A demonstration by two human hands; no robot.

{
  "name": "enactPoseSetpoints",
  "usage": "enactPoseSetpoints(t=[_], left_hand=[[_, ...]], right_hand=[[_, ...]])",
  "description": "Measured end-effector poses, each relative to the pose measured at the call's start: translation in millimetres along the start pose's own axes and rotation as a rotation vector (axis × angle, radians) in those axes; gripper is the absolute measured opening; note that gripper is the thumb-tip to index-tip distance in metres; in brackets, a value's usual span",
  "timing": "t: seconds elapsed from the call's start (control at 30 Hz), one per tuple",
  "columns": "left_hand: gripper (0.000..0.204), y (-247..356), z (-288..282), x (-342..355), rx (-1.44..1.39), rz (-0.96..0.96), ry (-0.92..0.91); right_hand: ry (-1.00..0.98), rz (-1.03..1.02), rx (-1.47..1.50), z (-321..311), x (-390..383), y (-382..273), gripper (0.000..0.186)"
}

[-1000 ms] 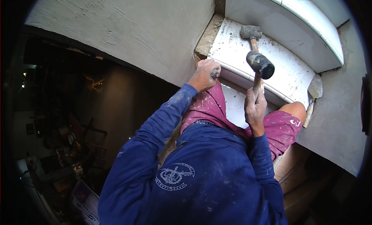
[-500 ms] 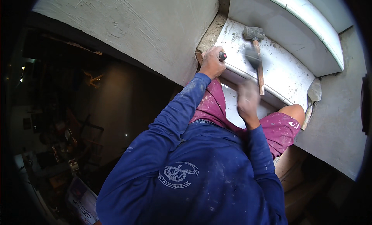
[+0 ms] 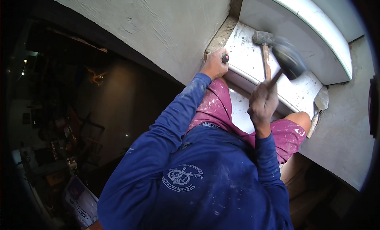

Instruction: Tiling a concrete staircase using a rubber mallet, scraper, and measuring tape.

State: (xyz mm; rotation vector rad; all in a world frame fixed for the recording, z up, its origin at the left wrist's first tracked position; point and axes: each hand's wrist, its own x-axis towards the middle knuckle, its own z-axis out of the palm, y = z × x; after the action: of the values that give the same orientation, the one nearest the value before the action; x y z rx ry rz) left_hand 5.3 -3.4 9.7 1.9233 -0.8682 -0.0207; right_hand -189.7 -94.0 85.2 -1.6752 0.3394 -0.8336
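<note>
My left hand point(image 3: 215, 65) is closed around a black-handled tool point(image 3: 225, 58) with a red spot on its end, at the left edge of a white tiled step. Its working end is hidden, so I cannot tell its kind. My right hand point(image 3: 263, 104) grips the handle of a black-headed mallet point(image 3: 292, 62), raised over the step and smeared by motion. Behind it, a second mallet point(image 3: 263, 38) with a grey head and wooden handle lies on the dusty step point(image 3: 240, 40).
A trowel point(image 3: 322, 98) leans in the right corner of the step by the grey wall point(image 3: 336, 135). The curved riser of a higher step point(image 3: 293, 36) rises ahead. On the left, a plastered wall point(image 3: 138, 28) borders a dark drop to cluttered things below.
My right hand has lifted the black-headed mallet up and to the right. My left hand stays closed on its tool at about the same place.
</note>
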Motion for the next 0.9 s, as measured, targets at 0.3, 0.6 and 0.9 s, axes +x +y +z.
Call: enactPoseSetpoints(t=[0.3,0.6,0.9], left_hand=[[0.009,-4,5,-9,-0.144,-0.021,0.357],[0.013,6,-31,-51,-0.035,-0.027,0.260],[0.009,6,-49,-97,-0.035,-0.093,-0.051]], right_hand=[[0.062,-0.069,-0.386,1,-14,4,0.020],[0.099,0.061,-0.431,-32,-33,37,0.028],[0.002,0.278,-0.317,-35,-36,41,0.030]])
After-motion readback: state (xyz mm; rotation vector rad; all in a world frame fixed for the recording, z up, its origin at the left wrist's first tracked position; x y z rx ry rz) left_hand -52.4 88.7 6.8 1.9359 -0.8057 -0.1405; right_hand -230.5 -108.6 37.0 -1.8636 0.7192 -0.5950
